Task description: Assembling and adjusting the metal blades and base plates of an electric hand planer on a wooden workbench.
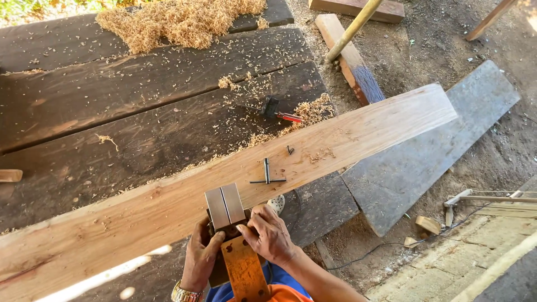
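both hands, left hand and right hand, grasp an upturned electric planer, probably being adjusted; light plank on bench looks partly planed, shavings piled.

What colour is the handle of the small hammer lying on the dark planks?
Red handle, seen in the head view.

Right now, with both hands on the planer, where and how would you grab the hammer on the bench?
Take the hammer by its red handle, the free end toward the shavings, coming from above. It lies flat on the dark bench beyond the plank, head to the left, handle slanting down to the right. Both the left hand and the right hand are near the plank's close edge, so it means reaching across.
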